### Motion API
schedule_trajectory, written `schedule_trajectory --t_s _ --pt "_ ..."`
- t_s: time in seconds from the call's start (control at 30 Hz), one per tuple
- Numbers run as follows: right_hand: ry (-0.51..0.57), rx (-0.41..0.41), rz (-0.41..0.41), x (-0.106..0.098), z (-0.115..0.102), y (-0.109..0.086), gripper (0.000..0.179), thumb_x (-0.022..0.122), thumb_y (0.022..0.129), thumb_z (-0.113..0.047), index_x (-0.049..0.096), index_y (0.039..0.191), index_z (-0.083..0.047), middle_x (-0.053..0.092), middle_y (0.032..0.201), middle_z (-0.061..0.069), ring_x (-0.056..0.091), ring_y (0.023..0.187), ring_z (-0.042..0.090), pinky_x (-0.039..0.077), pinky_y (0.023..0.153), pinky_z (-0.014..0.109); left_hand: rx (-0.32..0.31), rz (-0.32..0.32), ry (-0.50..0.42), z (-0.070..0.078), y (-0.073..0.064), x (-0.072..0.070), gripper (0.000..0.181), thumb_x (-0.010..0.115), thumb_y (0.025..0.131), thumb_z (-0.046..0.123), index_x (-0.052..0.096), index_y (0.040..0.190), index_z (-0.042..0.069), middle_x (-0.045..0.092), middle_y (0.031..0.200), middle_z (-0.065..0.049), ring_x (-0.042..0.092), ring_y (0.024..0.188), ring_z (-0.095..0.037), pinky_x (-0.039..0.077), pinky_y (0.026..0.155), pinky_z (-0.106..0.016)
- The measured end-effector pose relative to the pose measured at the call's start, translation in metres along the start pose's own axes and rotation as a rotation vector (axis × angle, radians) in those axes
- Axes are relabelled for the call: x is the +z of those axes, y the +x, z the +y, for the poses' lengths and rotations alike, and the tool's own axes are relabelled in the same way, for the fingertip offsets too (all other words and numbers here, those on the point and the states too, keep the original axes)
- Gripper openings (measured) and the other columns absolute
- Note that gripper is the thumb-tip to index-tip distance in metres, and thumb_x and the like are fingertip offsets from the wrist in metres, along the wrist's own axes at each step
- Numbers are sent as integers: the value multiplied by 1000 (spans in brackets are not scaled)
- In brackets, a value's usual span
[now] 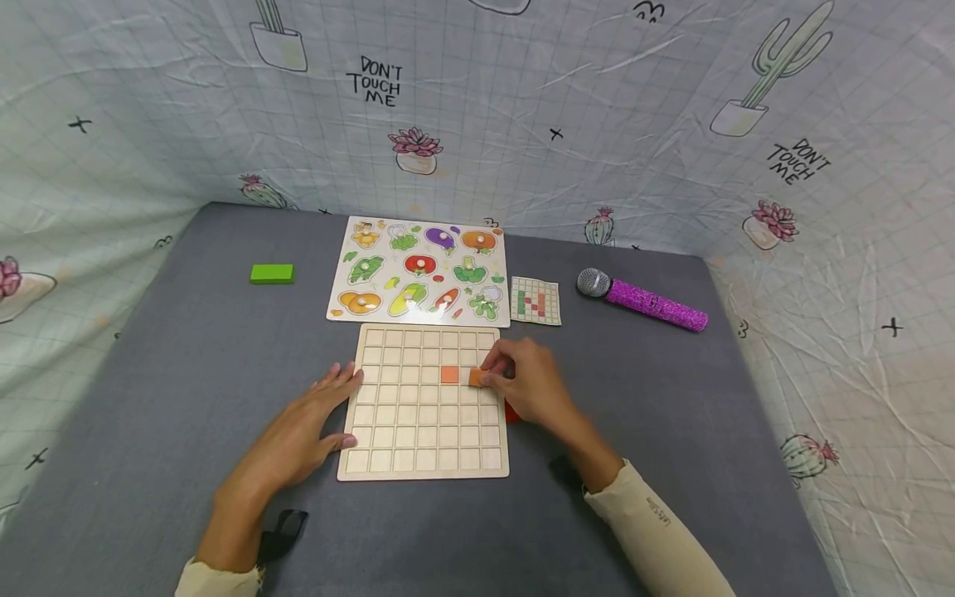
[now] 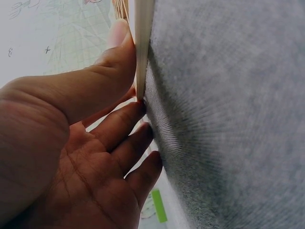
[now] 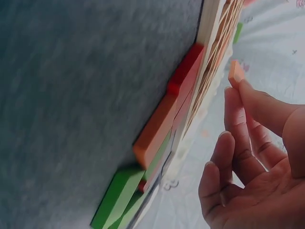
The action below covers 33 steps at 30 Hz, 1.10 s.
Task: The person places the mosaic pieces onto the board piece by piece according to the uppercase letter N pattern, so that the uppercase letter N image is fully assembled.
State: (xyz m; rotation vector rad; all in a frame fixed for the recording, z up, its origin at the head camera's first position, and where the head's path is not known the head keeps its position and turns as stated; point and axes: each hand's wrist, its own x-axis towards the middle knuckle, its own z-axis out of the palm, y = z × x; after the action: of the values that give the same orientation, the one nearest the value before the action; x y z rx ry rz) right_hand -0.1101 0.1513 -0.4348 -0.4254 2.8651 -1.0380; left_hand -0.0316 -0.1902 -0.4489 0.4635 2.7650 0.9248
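Note:
A wooden grid board [image 1: 406, 475] lies flat on the dark grey table. One orange tile [image 1: 449, 375] sits in a square right of the board's middle. Between thumb and fingertips, my right hand [image 1: 533, 385] pinches a second orange square tile [image 1: 475, 378] over the squares near the right edge. My left hand [image 1: 294, 439] rests against the board's left edge, thumb and fingertips touching it, fingers spread. Beside the board, the right wrist view shows a red block [image 3: 187, 71], an orange block [image 3: 157, 131] and a green block [image 3: 118, 196], mostly hidden by the hand in the head view.
Behind the grid board lies a vegetable puzzle board [image 1: 339, 279]. A small card with a coloured grid [image 1: 535, 301] is beside it, then a purple glittery microphone [image 1: 656, 307]. A bright green block [image 1: 272, 274] is at the back left. Printed cloth surrounds the table.

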Motion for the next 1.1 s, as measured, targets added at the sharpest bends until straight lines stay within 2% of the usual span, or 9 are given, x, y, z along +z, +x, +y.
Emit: schedule_trajectory --t_s 0.3,0.5,0.63,0.87,1.1 --pt "11 3 -71 15 -13 0 16 91 86 -18 75 82 -22 67 76 -9 58 78 13 45 64 28 0 0 6 0 0 0 94 88 84 8 39 164 6 32 174 -16 28 162 -43 30 124 -70" --pt "-53 -42 -61 23 -19 3 20 93 83 -19 74 79 -24 68 73 -11 60 74 6 46 62 25 15 4 -1 -1 1 0 93 88 84 9 40 163 5 33 173 -17 28 162 -43 30 124 -70" --pt "-88 -72 -50 27 -22 4 21 94 81 -18 74 78 -24 69 72 -10 62 73 6 48 65 26 23 7 -7 -2 1 0 92 88 84 8 40 163 4 33 173 -17 28 162 -43 30 123 -69" --pt "-130 -73 -81 32 -27 4 20 91 84 -17 73 78 -23 66 69 -10 54 78 10 44 81 34 16 5 -9 -1 1 1 93 88 84 8 40 164 5 33 173 -17 28 162 -43 30 123 -70" --pt "-150 -83 -108 33 -27 5 16 87 89 -16 75 79 -22 63 67 -10 51 76 11 43 79 35 11 6 -11 -1 1 2 93 88 84 8 40 164 5 33 174 -17 28 162 -42 30 123 -70"
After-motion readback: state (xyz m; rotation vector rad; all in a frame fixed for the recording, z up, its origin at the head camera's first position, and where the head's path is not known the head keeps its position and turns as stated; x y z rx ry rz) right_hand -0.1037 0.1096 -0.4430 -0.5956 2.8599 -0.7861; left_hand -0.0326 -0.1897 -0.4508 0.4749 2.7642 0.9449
